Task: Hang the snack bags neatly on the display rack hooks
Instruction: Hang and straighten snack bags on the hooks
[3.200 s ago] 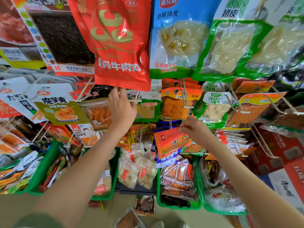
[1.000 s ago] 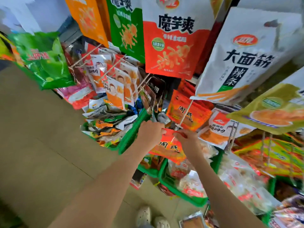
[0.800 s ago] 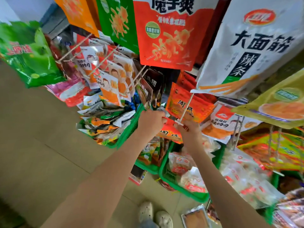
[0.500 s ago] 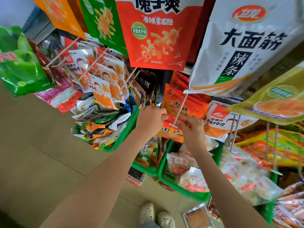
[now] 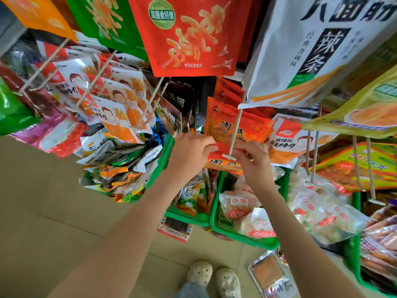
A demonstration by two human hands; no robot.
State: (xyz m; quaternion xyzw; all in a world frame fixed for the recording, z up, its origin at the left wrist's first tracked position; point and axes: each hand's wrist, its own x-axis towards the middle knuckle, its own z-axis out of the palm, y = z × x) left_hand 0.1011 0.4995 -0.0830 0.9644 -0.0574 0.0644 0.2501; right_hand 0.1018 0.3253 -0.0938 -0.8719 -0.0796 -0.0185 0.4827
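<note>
An orange-red snack bag (image 5: 223, 163) is held up at the tip of a white rack hook (image 5: 234, 132). My left hand (image 5: 191, 150) pinches the bag's top left edge, and my right hand (image 5: 253, 158) pinches its top right edge just beside the hook's end bar. Matching orange-red bags (image 5: 227, 119) hang further back on the same hook. The lower part of the held bag is partly hidden by my hands.
Large red (image 5: 191, 35) and white (image 5: 318, 46) bags hang overhead. White-orange packets (image 5: 120, 112) fill hooks on the left. Green baskets (image 5: 217, 211) of snacks stand below. Loose packets (image 5: 270, 274) lie on the tiled floor near my shoes (image 5: 212, 278).
I turned from another rack section to this one. Both hands raised the orange-red bag up to the hook's tip, and the view drew closer to the rack.
</note>
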